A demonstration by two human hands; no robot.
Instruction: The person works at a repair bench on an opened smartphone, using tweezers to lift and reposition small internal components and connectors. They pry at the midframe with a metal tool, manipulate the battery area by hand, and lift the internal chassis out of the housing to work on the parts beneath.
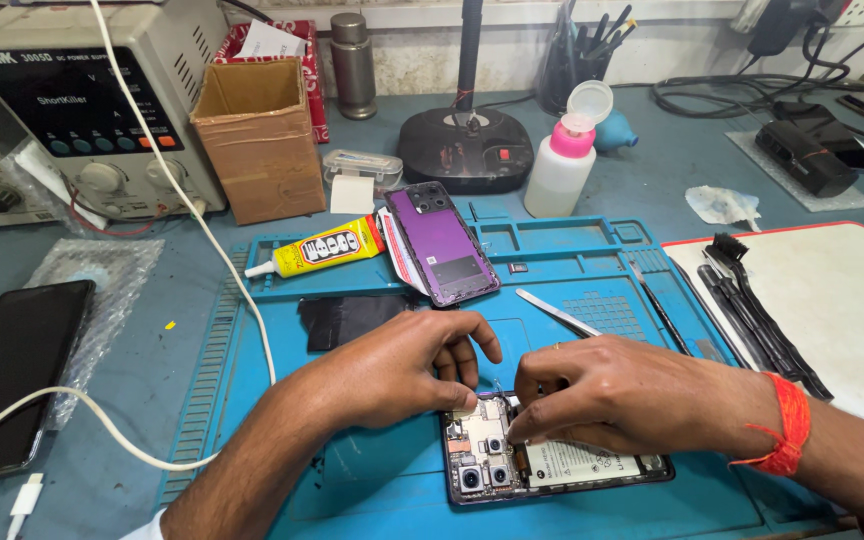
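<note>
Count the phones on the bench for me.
2: an opened phone on the blue mat under both hands, and a dark phone at far left. The purple back cover is only a shell. Others may be hidden.

My left hand (402, 365) lies palm-down, fingers curled. My right hand (602, 395) pinches beside it, fingertips nearly meeting. Both forearms angle inward.

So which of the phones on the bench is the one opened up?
The phone under both hands on the blue mat: back off, cameras and board exposed. The black phone at far left lies closed, screen up.
</note>
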